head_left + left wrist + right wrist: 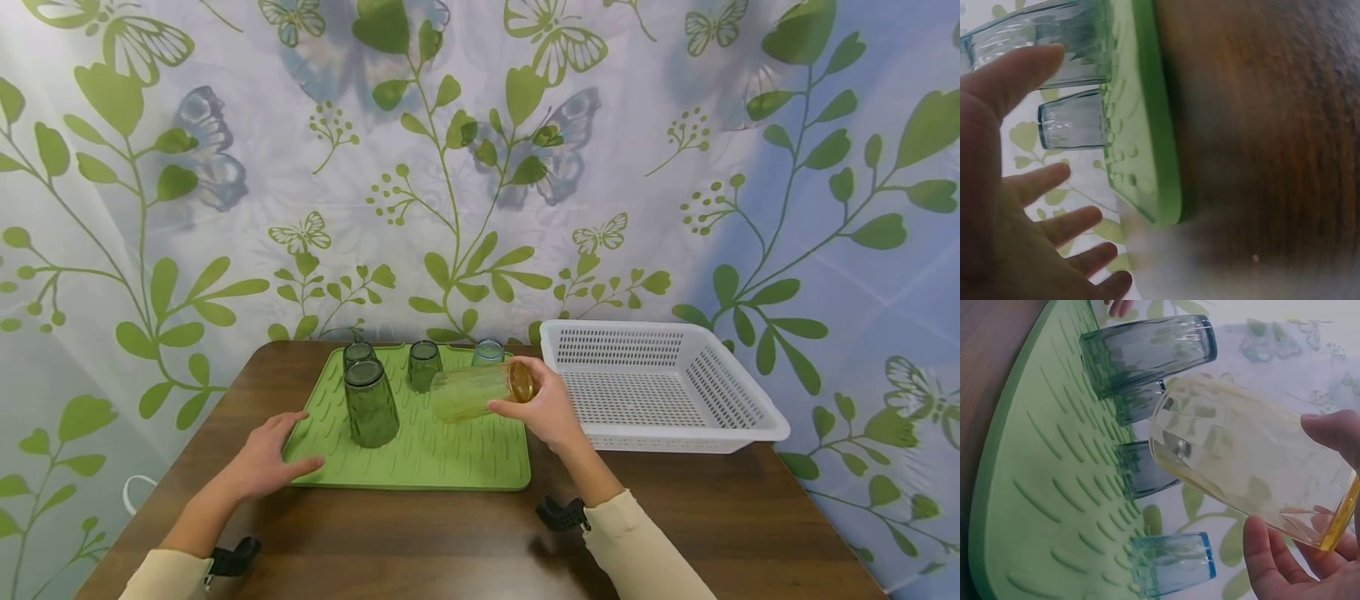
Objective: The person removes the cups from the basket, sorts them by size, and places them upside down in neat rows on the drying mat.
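Note:
My right hand [551, 408] grips a yellow drinking glass [472, 392] near its thick amber base. The glass lies tilted nearly sideways above the green drying mat [442, 458], its mouth pointing left. In the right wrist view, the thumb and fingers [1266, 559] hold opposite sides of the clear yellow glass [1235, 450]. At the mat's left edge my left hand [258, 458] is spread, fingers apart, holding nothing. A tall smoky-green glass [372, 408] stands upside down just right of it.
Two short smoky glasses, one at back left [360, 352] and one mid-back [425, 367], stand on the mat. A short blue glass [489, 351] is behind the yellow one. Right of the mat sits a white plastic basket [675, 442]. A patterned curtain [480, 167] hangs behind the brown table [420, 542].

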Demonstrator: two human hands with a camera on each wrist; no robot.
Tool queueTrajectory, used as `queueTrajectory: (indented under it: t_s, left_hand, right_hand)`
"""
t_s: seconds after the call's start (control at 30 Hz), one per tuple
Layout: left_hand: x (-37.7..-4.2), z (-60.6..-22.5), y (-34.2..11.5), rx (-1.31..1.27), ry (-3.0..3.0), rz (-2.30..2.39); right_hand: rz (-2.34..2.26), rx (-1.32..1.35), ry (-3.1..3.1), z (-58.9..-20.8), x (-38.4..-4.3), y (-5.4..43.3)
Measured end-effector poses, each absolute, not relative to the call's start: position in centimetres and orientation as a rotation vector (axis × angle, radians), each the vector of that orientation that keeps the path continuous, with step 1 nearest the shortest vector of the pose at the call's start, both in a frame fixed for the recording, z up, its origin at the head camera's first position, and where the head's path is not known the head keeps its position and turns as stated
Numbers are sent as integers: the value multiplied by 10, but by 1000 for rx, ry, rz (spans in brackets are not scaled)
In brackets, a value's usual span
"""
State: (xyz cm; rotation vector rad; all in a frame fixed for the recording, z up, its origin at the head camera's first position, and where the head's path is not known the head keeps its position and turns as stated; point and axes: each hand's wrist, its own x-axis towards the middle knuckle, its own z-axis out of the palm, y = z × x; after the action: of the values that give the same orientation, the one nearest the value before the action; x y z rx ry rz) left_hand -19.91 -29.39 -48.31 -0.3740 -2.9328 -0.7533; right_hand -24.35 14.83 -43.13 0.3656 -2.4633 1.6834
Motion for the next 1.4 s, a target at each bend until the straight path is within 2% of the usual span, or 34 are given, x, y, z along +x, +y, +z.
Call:
queueTrajectory:
  t_s: [0.27,0.73,1.4]
  left_hand:
    - [-203,-492,-296,-298,-3058,-600]
    - [-209,-493,-298,-199,-3196,-609]
    - [-209,-492,-302,-169,-3229,-576]
  right_hand:
    - [1718,326,-2417,-439,-249,140]
    - [1679,330,-2405,-444,-259,124]
    - [1646,343,-2429,-440,-269,115]
